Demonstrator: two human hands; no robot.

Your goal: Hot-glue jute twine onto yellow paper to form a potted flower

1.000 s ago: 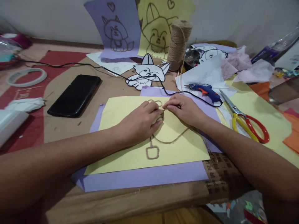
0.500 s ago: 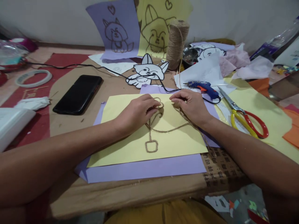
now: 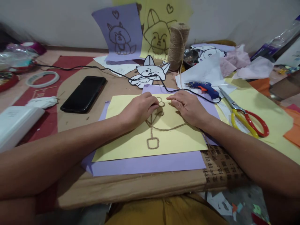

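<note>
L hand [image 3: 140, 107] curled, fingertips pinning jute twine [image 3: 164, 128] onto yellow paper [image 3: 182, 140]. R hand [image 3: 187, 107] flat, fingers out, beside the loop. Twine looks light, limp, fray-prone, so best pinched close to the bend.

— How many tools lie just past your right hand [image 3: 187, 106]?
— Two: one pair of scissors [image 3: 246, 117], one glue gun [image 3: 203, 87]. One twine spool [image 3: 177, 47] stands beyond them.
— And out from your left hand [image 3: 140, 107]?
— One phone [image 3: 84, 93], one tape ring [image 3: 42, 79].
— Sheets under your two hands?
— Two: one yellow sheet [image 3: 131, 140], one purple sheet [image 3: 145, 164].
— Fox pictures beyond your fingertips?
— Three in full view: one purple drawing [image 3: 120, 37], one yellow drawing [image 3: 157, 34], one cut-out [image 3: 150, 73].
</note>
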